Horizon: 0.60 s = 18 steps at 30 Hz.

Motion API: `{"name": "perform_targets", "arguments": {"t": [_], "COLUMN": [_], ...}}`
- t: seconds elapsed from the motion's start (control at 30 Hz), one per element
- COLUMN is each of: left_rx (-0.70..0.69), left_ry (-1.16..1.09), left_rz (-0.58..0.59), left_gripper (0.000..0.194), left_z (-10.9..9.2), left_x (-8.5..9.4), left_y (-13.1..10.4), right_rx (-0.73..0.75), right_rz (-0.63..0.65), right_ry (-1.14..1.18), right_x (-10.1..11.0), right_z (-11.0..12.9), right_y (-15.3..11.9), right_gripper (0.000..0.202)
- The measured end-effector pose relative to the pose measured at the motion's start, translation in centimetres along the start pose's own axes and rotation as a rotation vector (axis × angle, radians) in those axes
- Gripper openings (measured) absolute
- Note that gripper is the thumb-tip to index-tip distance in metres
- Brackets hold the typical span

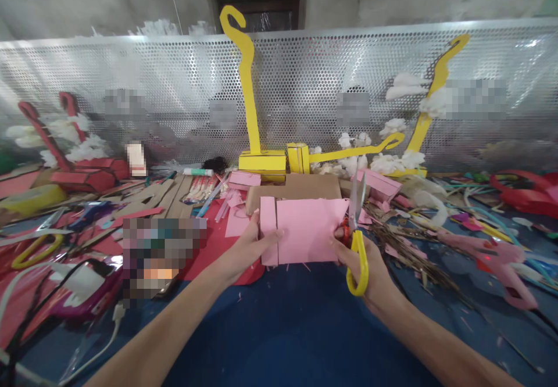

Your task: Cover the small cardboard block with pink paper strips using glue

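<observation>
Pink box piece (311,231): near centre, above blue tabletop (261,340), held at both ends. Left hand (257,244) pinches its left end, thumb on front face, fingers behind. Right hand (360,259) closed on its right edge, also carrying yellow-handled scissors (358,259), blades up. Brown cardboard (300,185) just beyond. Pink glue gun (501,259) lies right, yellow hook shape (247,85) stands far side.

Both hands (260,240) (354,257) raised, gripping
</observation>
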<state>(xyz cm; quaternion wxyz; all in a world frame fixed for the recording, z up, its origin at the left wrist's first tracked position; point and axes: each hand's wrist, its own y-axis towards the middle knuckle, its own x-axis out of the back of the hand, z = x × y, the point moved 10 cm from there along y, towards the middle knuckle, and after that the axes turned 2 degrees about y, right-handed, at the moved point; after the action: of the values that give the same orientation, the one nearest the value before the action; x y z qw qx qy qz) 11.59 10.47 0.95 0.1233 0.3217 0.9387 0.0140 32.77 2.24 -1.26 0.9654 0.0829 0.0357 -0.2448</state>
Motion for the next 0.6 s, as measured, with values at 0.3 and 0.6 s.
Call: {"name": "perform_targets", "arguments": {"t": [0.3, 0.6], "left_rx": [0.032, 0.039], "left_ry": [0.045, 0.090], "left_rz": [-0.007, -0.026], "left_gripper": [0.084, 0.090], "left_z": [-0.52, 0.01], "left_x": [-0.39, 0.21], "left_y": [-0.06, 0.07], "right_rx": [-0.006, 0.003], "right_rz": [-0.004, 0.000], "right_ry": [0.020, -0.005], "right_x": [-0.13, -0.09], "right_z": [0.18, 0.01], "right_y": [-0.03, -0.11], "right_gripper": [0.044, 0.042]}}
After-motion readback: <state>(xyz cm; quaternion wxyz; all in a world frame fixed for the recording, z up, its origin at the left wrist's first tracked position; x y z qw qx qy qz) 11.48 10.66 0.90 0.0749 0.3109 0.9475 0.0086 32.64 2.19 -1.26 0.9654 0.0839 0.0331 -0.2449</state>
